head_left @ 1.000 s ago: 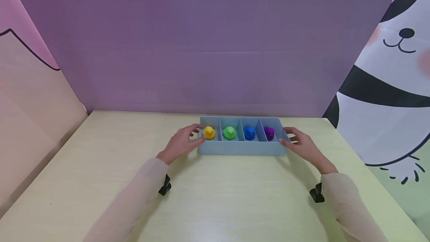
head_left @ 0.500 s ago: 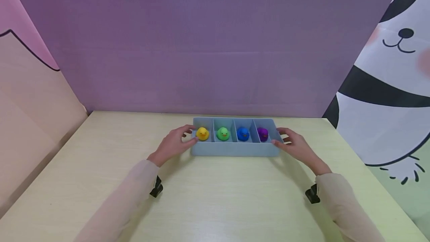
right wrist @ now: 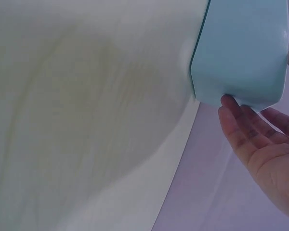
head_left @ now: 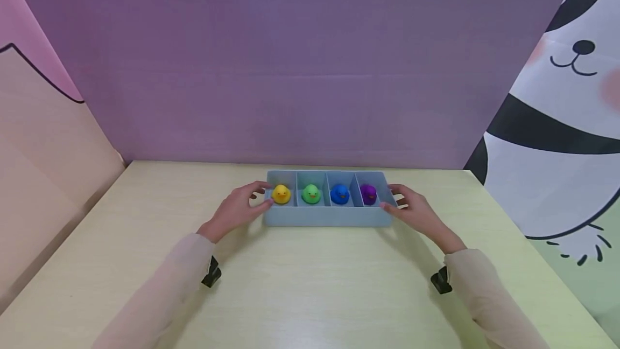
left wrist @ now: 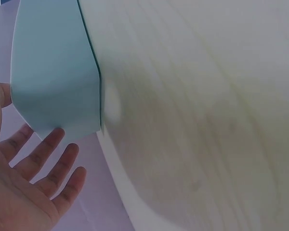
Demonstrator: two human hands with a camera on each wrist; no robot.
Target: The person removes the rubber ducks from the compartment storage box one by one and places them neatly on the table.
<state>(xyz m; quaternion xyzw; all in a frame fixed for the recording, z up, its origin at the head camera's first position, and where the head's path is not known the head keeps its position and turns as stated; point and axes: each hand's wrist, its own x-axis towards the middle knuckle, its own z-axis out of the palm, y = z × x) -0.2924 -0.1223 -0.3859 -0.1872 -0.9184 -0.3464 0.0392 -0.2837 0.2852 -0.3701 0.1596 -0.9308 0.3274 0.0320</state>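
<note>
four ducks (head_left: 311, 194) sit in the tray (head_left: 328, 217) my left hand (head_left: 234, 208) and right hand (head_left: 415, 210) pinch, near the desk's back edge (head_left: 194, 167).

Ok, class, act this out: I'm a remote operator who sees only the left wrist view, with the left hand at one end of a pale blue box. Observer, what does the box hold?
Observer: Four toy ducks in a row.
Operator: Is the opposite end untouched?
Observer: No, the right hand touches that end of the pale blue box.
Operator: Which duck is nearest that hand?
Observer: The purple duck.
</note>
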